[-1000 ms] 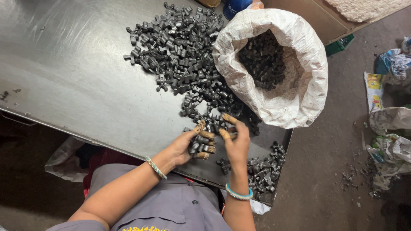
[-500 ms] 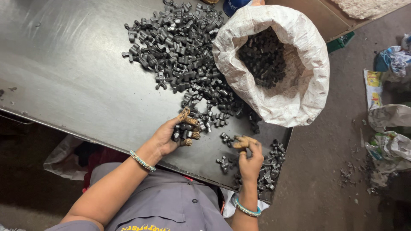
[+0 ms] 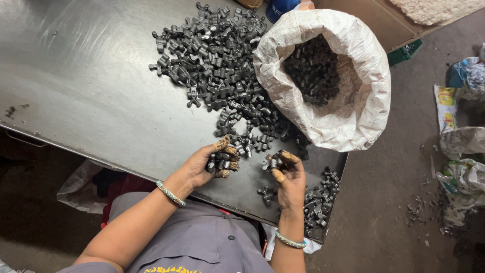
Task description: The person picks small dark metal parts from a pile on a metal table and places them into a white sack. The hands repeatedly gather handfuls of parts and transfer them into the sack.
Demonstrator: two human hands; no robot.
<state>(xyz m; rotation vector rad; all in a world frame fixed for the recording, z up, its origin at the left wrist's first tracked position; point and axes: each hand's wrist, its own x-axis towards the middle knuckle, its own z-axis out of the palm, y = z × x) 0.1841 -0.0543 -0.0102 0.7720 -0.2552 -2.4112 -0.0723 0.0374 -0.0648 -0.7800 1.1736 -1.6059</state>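
One white woven sack (image 3: 353, 116) sits open right of the metal table (image 3: 91, 91). Left hand (image 3: 204, 164) cups several dark parts (image 3: 222, 162); right hand (image 3: 288, 177) pinches one piece (image 3: 273, 163), fingertips partly hidden.

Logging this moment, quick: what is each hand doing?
Left hand: closed around several dark metal parts.
Right hand: pinching one metal part.

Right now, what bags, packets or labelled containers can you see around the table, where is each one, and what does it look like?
Woven sack: on the table's right end, white, mouth rolled open, dark metal parts inside.
Blue container: top edge behind the sack, rounded, light label.
Printed packet: floor at far right, flat, yellow and green.
Crumpled bags: floor at right, whitish.
Plastic bag: under the table's near edge, pale and crumpled.
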